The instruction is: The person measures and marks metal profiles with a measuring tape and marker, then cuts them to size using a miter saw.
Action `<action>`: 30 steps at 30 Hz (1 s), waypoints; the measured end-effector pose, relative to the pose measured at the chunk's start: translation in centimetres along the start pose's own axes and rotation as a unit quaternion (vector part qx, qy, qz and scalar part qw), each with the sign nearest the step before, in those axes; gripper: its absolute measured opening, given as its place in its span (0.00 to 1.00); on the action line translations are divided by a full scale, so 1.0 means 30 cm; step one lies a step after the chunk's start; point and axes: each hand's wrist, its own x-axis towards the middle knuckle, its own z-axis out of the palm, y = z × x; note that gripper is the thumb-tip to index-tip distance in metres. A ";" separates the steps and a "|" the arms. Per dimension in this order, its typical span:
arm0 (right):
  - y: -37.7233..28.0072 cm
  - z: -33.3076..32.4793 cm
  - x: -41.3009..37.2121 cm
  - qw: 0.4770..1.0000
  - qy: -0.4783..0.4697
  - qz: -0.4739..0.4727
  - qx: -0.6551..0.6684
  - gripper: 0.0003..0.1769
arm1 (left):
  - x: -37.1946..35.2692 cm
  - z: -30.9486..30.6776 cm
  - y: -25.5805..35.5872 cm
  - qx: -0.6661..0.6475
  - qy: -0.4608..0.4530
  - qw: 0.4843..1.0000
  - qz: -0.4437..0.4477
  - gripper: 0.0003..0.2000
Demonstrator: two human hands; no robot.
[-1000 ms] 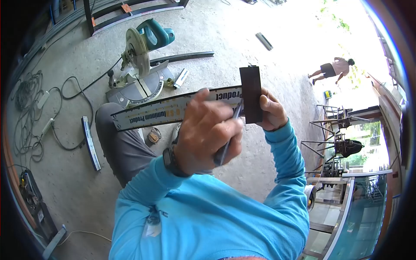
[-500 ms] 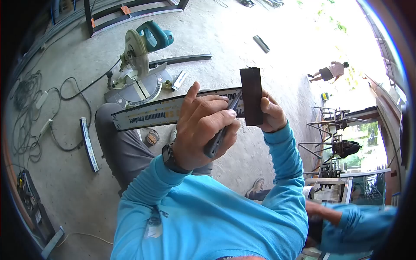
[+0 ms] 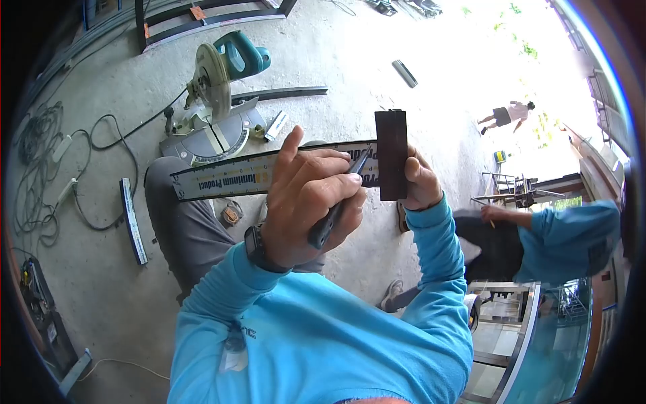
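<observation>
My left hand (image 3: 308,192), wearing a black watch, is closed around a dark-handled tool (image 3: 330,221) with a slim pointed metal tip. Its little finger sticks up. The tip lies over a long aluminum profile (image 3: 225,178) with printed protective film, right beside a short dark brown flat piece (image 3: 392,155). That piece crosses the profile near its right end. My right hand (image 3: 422,180) grips the brown piece and the profile's end there, thumb on the near side and other fingers mostly hidden. The profile's left end rests over my bent knee (image 3: 165,172).
A teal-handled miter saw (image 3: 222,87) stands on the concrete floor beyond my knee. Loose profile offcuts (image 3: 133,222) and tangled cables (image 3: 44,161) lie to the left. A co-worker in a blue shirt (image 3: 568,239) is close on my right; another person (image 3: 508,116) is farther off.
The tool tip has shifted slightly along the profile near the brown piece. The co-worker on the right has moved farther up into view, while the distant person has shifted slightly.
</observation>
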 end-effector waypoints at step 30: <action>0.013 0.003 0.009 1.000 -0.014 -0.018 -0.007 0.35 | -0.063 -0.113 0.124 -0.080 -0.187 0.977 -0.066 0.12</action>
